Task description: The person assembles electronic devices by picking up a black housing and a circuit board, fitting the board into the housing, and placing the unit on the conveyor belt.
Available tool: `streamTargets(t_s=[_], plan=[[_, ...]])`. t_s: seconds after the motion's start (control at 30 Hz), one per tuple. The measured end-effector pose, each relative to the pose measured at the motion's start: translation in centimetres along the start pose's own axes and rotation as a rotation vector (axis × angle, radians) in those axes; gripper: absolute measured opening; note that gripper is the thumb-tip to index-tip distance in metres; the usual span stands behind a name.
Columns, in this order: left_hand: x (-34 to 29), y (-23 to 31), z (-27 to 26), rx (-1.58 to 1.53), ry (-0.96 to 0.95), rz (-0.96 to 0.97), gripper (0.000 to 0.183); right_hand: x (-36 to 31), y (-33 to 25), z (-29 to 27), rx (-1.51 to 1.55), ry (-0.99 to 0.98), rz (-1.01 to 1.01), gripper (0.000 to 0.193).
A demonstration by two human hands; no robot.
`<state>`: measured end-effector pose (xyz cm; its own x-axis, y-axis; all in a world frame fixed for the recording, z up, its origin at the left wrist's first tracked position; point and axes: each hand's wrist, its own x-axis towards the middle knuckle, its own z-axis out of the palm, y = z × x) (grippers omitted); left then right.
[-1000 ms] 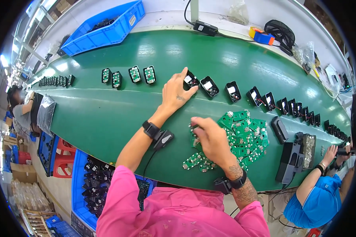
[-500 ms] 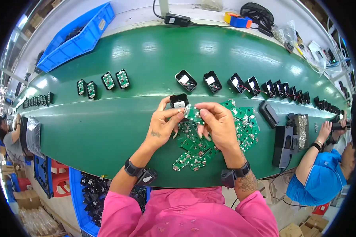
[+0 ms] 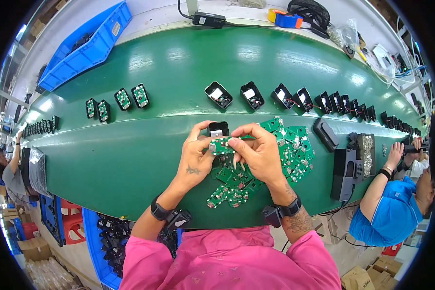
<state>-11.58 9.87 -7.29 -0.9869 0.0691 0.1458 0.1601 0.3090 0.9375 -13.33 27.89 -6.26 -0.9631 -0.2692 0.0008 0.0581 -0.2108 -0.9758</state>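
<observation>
A small green circuit board is pinched in my right hand, thumb and fingertips at its right end. My left hand is closed around a small black plastic case, open at the top with a white patch inside. The board lies across the near side of the case, its left end against my left fingers. Beneath and right of my hands spreads a pile of green circuit boards. Farther off stand open black cases with white patches and wires inside. Cases fitted with green boards stand at the left.
A grey device and a tray of small metal parts sit right of the pile, near a black casing. A blue crate stands far left. A co-worker in blue sits at the right; another person is far left.
My right hand has turned the circuit board from a tilted hold to lie flat and lengthwise, and brought it slightly left, in front of the case. My left hand still holds the case.
</observation>
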Motion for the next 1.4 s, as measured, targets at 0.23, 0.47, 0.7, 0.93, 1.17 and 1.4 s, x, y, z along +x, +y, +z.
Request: streamTargets(t_s=[0.23,0.47,0.7,0.93,1.17,1.4], plan=[[-0.2,1.4,0.8,-0.208,0.008,-0.034,0.059,0.2,0.9,-0.2,-0.2,0.032,-0.086,0.016],[0.1,1.2,-0.1,-0.589,-0.12,-0.219,0.06,0.5,1.0,-0.5,-0.508,0.046,-0.27,0.014],[-0.9,0.7,1.2,-0.513,-0.13,-0.181,0.057,0.3,1.8,-0.6,-0.574,0.013,-0.374,0.015],[-0.4,2.0,1.0,-0.613,-0.131,-0.361,0.047,0.0,2.1,-0.1,-0.435,0.074,-0.368,0.01],[-1.0,1.6,2.0,-0.159,0.227,0.146,0.045,-0.8,0.7,0.9,-0.659,0.193,-0.524,0.008],[-0.9,2.2,1.3,0.018,0.183,0.199,0.047,-0.4,-0.2,0.1,-0.667,0.005,-0.526,0.005]])
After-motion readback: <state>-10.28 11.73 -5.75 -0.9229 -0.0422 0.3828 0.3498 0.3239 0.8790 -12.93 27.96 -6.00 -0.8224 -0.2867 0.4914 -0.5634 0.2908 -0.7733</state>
